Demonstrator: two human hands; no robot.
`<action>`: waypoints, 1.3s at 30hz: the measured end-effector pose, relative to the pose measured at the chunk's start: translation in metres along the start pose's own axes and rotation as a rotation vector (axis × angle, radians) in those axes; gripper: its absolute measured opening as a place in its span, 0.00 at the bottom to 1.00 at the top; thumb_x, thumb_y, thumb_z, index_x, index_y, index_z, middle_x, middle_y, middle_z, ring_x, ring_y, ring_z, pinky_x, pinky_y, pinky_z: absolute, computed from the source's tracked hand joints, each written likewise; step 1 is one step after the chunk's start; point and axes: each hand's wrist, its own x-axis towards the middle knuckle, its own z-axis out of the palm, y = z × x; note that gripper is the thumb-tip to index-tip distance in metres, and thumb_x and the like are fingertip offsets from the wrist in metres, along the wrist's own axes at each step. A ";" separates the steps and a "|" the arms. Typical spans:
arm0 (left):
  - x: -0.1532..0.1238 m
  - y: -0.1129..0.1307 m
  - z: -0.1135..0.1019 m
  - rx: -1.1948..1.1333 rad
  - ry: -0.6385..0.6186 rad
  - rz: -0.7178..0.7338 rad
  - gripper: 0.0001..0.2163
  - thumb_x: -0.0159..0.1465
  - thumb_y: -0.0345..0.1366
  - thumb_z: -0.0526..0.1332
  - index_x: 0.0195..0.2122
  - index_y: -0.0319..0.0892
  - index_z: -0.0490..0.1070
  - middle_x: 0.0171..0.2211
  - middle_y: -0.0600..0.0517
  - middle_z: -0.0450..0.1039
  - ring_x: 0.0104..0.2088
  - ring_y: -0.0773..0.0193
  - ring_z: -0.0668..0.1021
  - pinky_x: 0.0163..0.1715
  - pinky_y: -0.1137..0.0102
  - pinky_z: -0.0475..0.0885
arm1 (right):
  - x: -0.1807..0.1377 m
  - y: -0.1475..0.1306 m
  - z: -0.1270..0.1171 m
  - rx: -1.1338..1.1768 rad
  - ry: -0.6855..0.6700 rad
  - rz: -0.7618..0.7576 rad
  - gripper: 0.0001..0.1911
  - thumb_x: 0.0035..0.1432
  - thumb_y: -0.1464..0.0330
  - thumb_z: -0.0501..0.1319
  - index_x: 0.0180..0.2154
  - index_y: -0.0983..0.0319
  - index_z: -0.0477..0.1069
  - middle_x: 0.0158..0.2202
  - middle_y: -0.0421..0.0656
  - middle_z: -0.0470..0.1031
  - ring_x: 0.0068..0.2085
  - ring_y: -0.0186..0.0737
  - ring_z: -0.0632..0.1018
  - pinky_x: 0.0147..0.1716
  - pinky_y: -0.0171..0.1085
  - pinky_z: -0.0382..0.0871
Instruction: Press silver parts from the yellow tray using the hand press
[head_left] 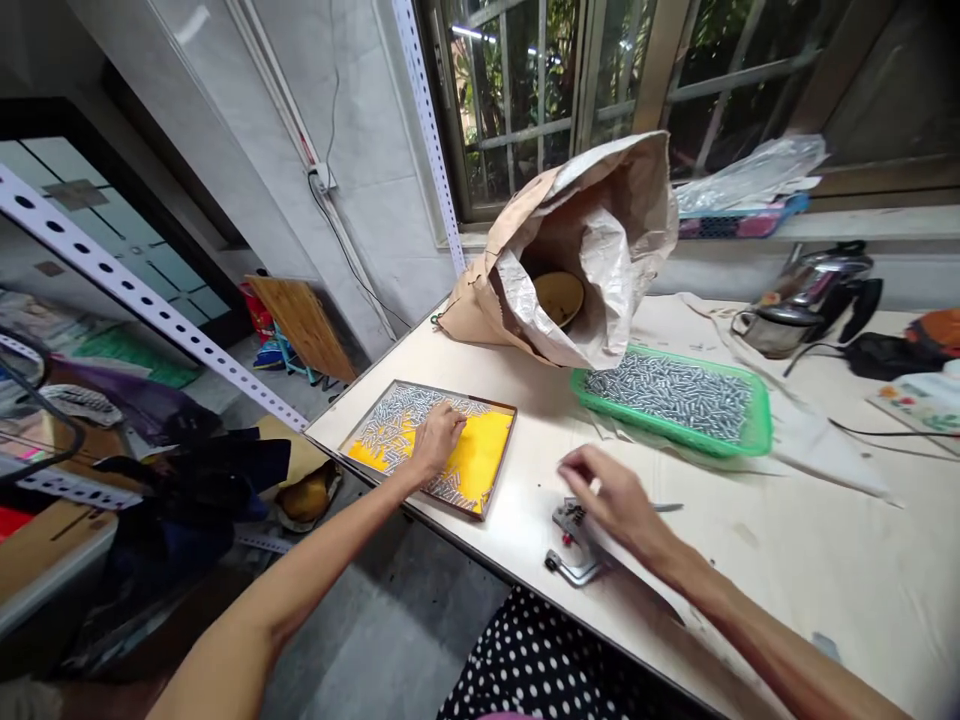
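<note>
My left hand (439, 437) is over a shallow tray (513, 440) with a yellow bottom, its fingertips pinched together. Whatever they hold, if anything, is too small to make out. Small silvery metal pins (390, 410) lie scattered in the tray, mostly at its left and along the edges. My right hand (611, 495) hovers just above a small metal clamp fixture (570, 518) with a red knob and a bent handle. Its thumb and fingers curl together; anything between them is too small to see. The hand hides part of the fixture.
A green plastic tray (759, 420) full of similar metal pins stands behind my right hand. Behind it, a large paper sack (480, 290) lies open with a bowl (559, 296) inside. A kettle (829, 275) and a metal mug (776, 325) stand at the back right.
</note>
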 end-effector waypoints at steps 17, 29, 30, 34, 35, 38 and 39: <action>0.055 -0.006 0.041 0.211 -0.241 0.354 0.10 0.68 0.28 0.52 0.41 0.36 0.73 0.44 0.41 0.71 0.47 0.55 0.70 0.46 0.63 0.68 | -0.092 0.012 -0.031 -0.324 -0.099 0.188 0.17 0.68 0.58 0.49 0.47 0.56 0.72 0.43 0.45 0.74 0.37 0.41 0.79 0.33 0.38 0.74; 0.047 0.034 0.015 -0.076 -0.145 0.264 0.08 0.62 0.29 0.57 0.33 0.37 0.77 0.36 0.44 0.78 0.40 0.57 0.77 0.43 0.67 0.70 | -0.111 -0.002 0.001 -0.612 -0.253 0.339 0.10 0.67 0.70 0.53 0.36 0.61 0.71 0.37 0.43 0.73 0.36 0.38 0.75 0.31 0.36 0.61; 0.035 0.044 0.010 -0.201 -0.140 0.198 0.08 0.62 0.32 0.58 0.34 0.38 0.77 0.35 0.46 0.79 0.37 0.59 0.78 0.41 0.69 0.70 | -0.111 -0.002 0.001 -0.627 -0.254 0.331 0.09 0.67 0.70 0.53 0.36 0.61 0.71 0.36 0.43 0.73 0.36 0.38 0.75 0.30 0.36 0.60; -0.025 0.090 0.003 -0.634 -0.469 -0.030 0.09 0.57 0.39 0.63 0.34 0.39 0.77 0.28 0.51 0.77 0.26 0.66 0.75 0.28 0.73 0.69 | -0.111 -0.001 0.001 -0.660 -0.265 0.313 0.09 0.67 0.71 0.53 0.36 0.62 0.70 0.36 0.43 0.73 0.35 0.38 0.74 0.30 0.37 0.57; -0.038 0.100 0.005 -0.714 -0.564 -0.087 0.09 0.56 0.39 0.64 0.32 0.38 0.77 0.26 0.52 0.76 0.24 0.67 0.74 0.26 0.73 0.68 | -0.111 0.000 0.001 -0.665 -0.263 0.310 0.09 0.67 0.72 0.52 0.36 0.62 0.70 0.36 0.43 0.73 0.35 0.38 0.74 0.30 0.37 0.56; -0.064 0.121 0.019 -0.871 -0.718 -0.228 0.09 0.54 0.39 0.64 0.29 0.37 0.75 0.21 0.54 0.72 0.21 0.70 0.70 0.23 0.74 0.65 | -0.112 0.001 0.002 -0.677 -0.252 0.290 0.09 0.67 0.73 0.52 0.36 0.61 0.70 0.36 0.43 0.73 0.35 0.38 0.73 0.31 0.38 0.55; -0.068 0.125 0.023 -0.884 -0.737 -0.251 0.10 0.54 0.39 0.64 0.28 0.37 0.75 0.20 0.55 0.70 0.20 0.71 0.69 0.23 0.75 0.64 | -0.112 0.002 0.002 -0.679 -0.252 0.281 0.09 0.67 0.73 0.52 0.36 0.61 0.70 0.36 0.43 0.73 0.34 0.38 0.73 0.31 0.38 0.55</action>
